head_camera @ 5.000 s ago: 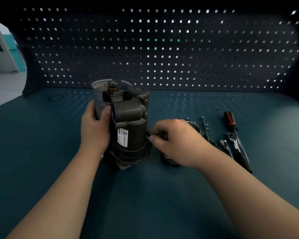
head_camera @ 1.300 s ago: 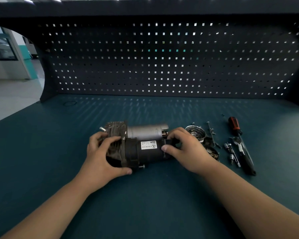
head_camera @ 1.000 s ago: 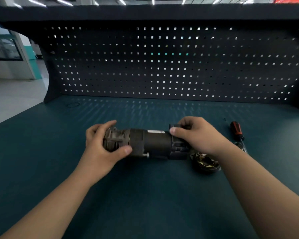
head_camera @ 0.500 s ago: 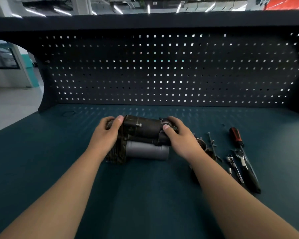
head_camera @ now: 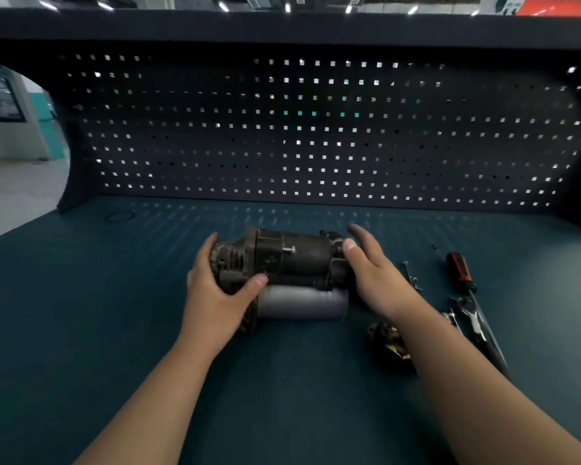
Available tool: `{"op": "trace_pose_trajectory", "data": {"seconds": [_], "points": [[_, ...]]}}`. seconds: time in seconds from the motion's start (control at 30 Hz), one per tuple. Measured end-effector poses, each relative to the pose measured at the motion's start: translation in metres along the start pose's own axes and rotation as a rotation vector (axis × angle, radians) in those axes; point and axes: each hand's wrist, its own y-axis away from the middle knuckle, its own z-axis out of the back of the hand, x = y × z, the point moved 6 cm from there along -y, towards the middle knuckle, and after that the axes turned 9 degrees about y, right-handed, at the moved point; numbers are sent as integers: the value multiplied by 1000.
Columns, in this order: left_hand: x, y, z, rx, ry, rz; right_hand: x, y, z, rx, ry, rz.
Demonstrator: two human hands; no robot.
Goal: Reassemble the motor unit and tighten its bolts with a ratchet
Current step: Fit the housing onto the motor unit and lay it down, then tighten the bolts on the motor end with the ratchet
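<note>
Gripping finned end of the motor unit [head_camera: 292,260] with left hand [head_camera: 215,297], bracing the other with flat-fingered right hand [head_camera: 373,276], probably steadying it sideways for bolting.

Teal bench [head_camera: 81,330] under motor unit [head_camera: 296,260], loose part [head_camera: 388,344], bolts [head_camera: 411,276], screwdriver [head_camera: 458,271].
</note>
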Motion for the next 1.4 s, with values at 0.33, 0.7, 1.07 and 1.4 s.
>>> {"op": "trace_pose_trajectory", "data": {"seconds": [0.33, 0.7, 1.07, 1.4], "points": [[-64, 58, -43, -100, -489, -867, -100, 35, 143, -294, 809, -419], [-83, 115, -163, 534, -501, -708, -111, 55, 129, -44, 1133, -511], [-114, 135, -296, 769, -1134, -556, -117, 53, 155, -282, 609, -421], [-91, 125, -304, 843, -1182, -276, -120, 51, 137, -17, 777, -441]]}}
